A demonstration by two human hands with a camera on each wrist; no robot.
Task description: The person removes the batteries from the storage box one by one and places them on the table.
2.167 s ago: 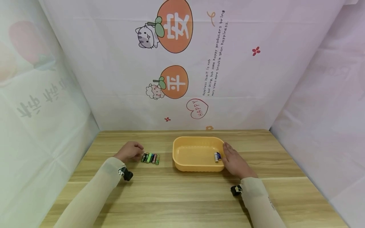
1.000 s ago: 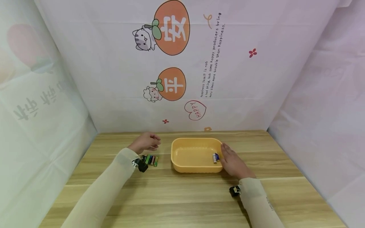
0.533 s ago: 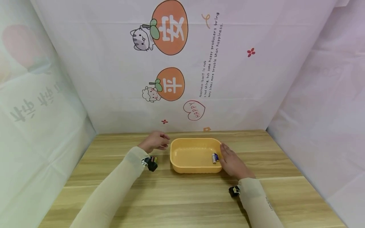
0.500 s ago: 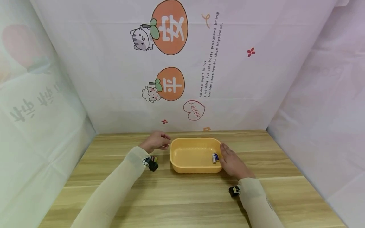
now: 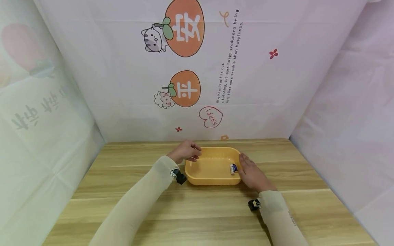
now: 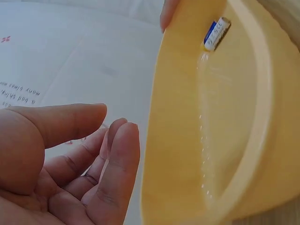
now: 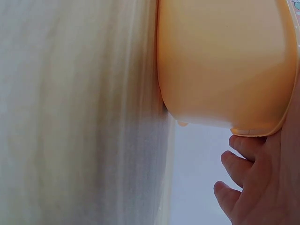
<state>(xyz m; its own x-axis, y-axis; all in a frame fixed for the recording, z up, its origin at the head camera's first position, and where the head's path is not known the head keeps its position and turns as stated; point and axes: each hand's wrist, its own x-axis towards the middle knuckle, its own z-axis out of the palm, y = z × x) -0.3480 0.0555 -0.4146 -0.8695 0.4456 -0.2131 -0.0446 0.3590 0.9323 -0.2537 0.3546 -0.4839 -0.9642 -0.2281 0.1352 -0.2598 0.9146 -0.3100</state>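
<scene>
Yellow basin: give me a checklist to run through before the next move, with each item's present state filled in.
1. Yellow basin upright on the table: ok.
2. White battery and blue battery inside the basin: ok, side by side near its right wall.
3. Right hand against the basin's right side: ok.
4. Left hand gripping the basin: not ok; the left wrist view shows no grip on it.
5. Table under the left sleeve clear: cannot tell; the sleeve hides it.

Batts [image 5: 232, 169] in tub [image 5: 212, 181] – R end
</scene>
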